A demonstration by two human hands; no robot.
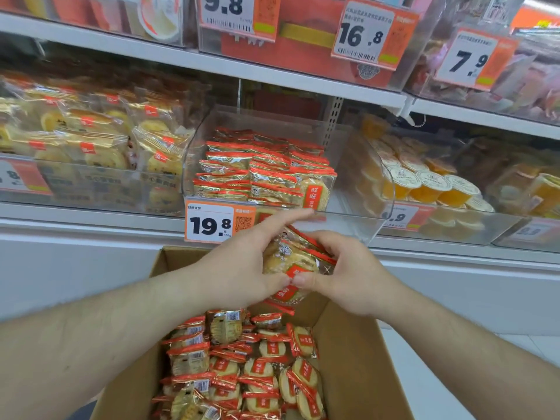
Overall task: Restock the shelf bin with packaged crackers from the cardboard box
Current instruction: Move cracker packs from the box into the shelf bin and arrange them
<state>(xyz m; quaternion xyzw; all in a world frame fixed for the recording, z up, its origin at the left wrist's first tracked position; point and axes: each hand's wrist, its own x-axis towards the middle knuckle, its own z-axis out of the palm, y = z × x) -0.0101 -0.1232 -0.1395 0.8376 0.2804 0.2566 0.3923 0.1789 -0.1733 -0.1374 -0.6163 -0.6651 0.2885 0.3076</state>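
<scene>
Crackers [295,262] sit pinched between left hand [242,268] and right hand [339,274], both grips closed.

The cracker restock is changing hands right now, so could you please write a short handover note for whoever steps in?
Left hand and right hand: both grip one bunch of cracker packets, held above the cardboard box and just below the front lip of the clear shelf bin.
Bin: stacked packets fill its left and middle; its right side is bare.
Box: many loose packets remain inside.
Done: part of the bin is stocked.
Left: place the held bunch in the bin, probably on the right, then keep moving packets from the box.
</scene>
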